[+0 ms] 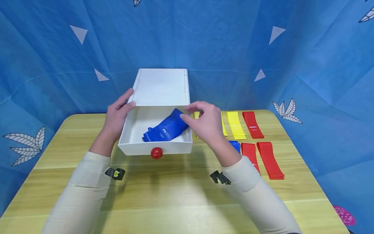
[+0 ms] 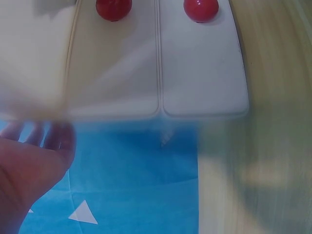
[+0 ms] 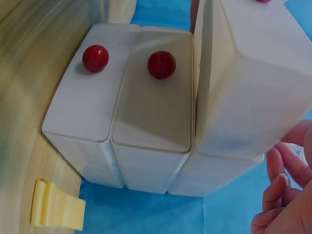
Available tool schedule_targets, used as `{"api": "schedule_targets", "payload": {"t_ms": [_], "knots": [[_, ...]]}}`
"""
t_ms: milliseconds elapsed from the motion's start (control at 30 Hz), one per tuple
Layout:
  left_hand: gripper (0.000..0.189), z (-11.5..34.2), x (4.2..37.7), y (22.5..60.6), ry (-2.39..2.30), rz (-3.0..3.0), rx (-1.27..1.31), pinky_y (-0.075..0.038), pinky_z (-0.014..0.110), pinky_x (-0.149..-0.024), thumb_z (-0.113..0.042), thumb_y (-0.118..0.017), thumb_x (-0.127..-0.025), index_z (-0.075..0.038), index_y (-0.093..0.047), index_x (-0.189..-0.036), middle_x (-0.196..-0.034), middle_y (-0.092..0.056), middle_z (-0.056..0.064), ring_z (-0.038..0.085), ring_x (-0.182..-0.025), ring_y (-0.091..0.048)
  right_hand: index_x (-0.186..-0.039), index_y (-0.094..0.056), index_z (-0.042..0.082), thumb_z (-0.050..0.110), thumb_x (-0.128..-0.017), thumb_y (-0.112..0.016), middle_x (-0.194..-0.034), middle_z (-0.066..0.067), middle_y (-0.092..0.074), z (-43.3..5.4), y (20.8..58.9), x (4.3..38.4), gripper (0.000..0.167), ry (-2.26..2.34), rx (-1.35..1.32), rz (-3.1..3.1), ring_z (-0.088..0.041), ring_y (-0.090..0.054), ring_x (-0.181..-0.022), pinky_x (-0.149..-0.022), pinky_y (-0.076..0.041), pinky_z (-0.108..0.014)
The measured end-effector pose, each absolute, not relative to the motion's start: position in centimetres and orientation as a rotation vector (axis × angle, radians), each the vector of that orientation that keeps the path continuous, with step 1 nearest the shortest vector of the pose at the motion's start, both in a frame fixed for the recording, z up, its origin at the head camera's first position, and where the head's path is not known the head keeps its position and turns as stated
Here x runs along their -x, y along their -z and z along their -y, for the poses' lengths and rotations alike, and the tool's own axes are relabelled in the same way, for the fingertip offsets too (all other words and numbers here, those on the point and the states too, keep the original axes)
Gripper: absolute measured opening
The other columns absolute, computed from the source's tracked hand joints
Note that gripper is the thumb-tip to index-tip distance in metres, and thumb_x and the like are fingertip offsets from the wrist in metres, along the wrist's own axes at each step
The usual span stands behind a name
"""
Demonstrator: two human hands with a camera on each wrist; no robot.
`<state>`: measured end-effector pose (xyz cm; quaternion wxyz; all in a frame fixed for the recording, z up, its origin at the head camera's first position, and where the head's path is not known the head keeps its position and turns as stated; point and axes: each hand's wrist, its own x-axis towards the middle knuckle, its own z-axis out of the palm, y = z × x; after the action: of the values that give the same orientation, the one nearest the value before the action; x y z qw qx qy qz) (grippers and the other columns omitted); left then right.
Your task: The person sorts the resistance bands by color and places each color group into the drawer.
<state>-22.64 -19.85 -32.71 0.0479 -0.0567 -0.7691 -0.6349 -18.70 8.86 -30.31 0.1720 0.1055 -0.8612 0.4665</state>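
Observation:
A white drawer unit (image 1: 160, 87) stands on the table with its top drawer (image 1: 128, 148) pulled out by a red knob-fronted face. Inside it lies a blue resistance band (image 1: 166, 128) marked "Light", its right end raised by the drawer's right wall. My left hand (image 1: 118, 117) rests against the unit's left side, fingers straight, thumb near the drawer's front edge. My right hand (image 1: 205, 122) is above the drawer's right wall, thumb at the blue band's upper end, index tip a little apart from the thumb. In the right wrist view its other fingers (image 3: 278, 195) bend loosely.
Two closed drawers with red knobs (image 3: 162, 65) sit below the open one. On the table's right lie yellow bands (image 1: 236, 125), several red bands (image 1: 270, 161) and a blue band (image 1: 235, 145) partly behind my right forearm. A blue patterned cloth (image 1: 228, 48) hangs behind.

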Motion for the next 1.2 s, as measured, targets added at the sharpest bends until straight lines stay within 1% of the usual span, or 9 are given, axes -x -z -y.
{"api": "schedule_targets", "payload": {"t_ms": [167,333,433,567,833,967,1200], "knots": [[0.054,19.8,22.6,32.7,1.937,2.346,0.168,-0.038,0.051,-0.107,-0.036,-0.053,-0.104,-0.029,-0.038,-0.155,-0.162,-0.026,-0.011,0.02,-0.147,-0.024,-0.098,-0.078,0.01,0.024,-0.083,-0.083,-0.089,0.002,-0.071,-10.5,30.6,18.5,0.021,-1.336,-0.297,2.373,-0.021,-0.05,-0.069,-0.061,-0.042,-0.035],[0.054,19.8,22.6,32.7,1.947,2.341,0.167,-0.037,0.05,-0.108,-0.035,-0.053,-0.104,-0.029,-0.037,-0.156,-0.162,-0.025,-0.011,0.02,-0.147,-0.023,-0.096,-0.078,0.011,0.024,-0.082,-0.084,-0.088,0.0,-0.071,-12.1,31.2,18.5,0.02,-1.383,-0.277,2.331,-0.022,-0.049,-0.071,-0.059,-0.041,-0.036],[0.054,19.8,22.6,32.7,1.957,2.34,0.166,-0.037,0.05,-0.108,-0.035,-0.053,-0.104,-0.029,-0.037,-0.156,-0.162,-0.025,-0.011,0.02,-0.148,-0.023,-0.096,-0.078,0.012,0.025,-0.082,-0.084,-0.088,0.001,-0.07,-13.0,31.6,18.5,0.019,-1.391,-0.24,2.33,-0.022,-0.048,-0.072,-0.059,-0.04,-0.037],[0.054,19.7,22.6,32.8,1.967,2.344,0.156,-0.038,0.05,-0.108,-0.036,-0.052,-0.104,-0.03,-0.037,-0.156,-0.162,-0.024,-0.011,0.02,-0.148,-0.023,-0.098,-0.078,0.012,0.027,-0.083,-0.083,-0.089,0.001,-0.07,-14.1,32.2,18.6,0.022,-1.383,-0.192,2.344,-0.022,-0.048,-0.074,-0.061,-0.04,-0.037],[0.055,19.6,22.6,32.7,1.962,2.356,0.154,-0.039,0.05,-0.107,-0.036,-0.052,-0.104,-0.031,-0.036,-0.156,-0.162,-0.024,-0.012,0.02,-0.147,-0.023,-0.104,-0.076,0.01,0.028,-0.082,-0.085,-0.095,0.0,-0.071,-16.7,33.4,18.7,0.03,-1.396,-0.117,2.342,-0.022,-0.05,-0.074,-0.056,-0.042,-0.032],[0.055,19.6,22.5,32.7,1.954,2.374,0.145,-0.039,0.05,-0.107,-0.038,-0.052,-0.104,-0.032,-0.035,-0.156,-0.162,-0.024,-0.013,0.021,-0.148,-0.023,-0.106,-0.075,0.008,0.027,-0.082,-0.084,-0.098,-0.002,-0.071,-17.8,34.1,18.8,0.032,-1.416,-0.102,2.353,-0.022,-0.051,-0.074,-0.057,-0.042,-0.032],[0.055,19.7,22.5,32.6,1.957,2.363,0.141,-0.04,0.051,-0.105,-0.038,-0.052,-0.104,-0.032,-0.036,-0.156,-0.162,-0.026,-0.012,0.022,-0.147,-0.026,-0.111,-0.074,0.01,0.029,-0.084,-0.083,-0.103,-0.002,-0.071,-19.7,35.4,19.0,0.034,-1.444,0.004,2.404,-0.023,-0.051,-0.077,-0.058,-0.044,-0.03]]}}
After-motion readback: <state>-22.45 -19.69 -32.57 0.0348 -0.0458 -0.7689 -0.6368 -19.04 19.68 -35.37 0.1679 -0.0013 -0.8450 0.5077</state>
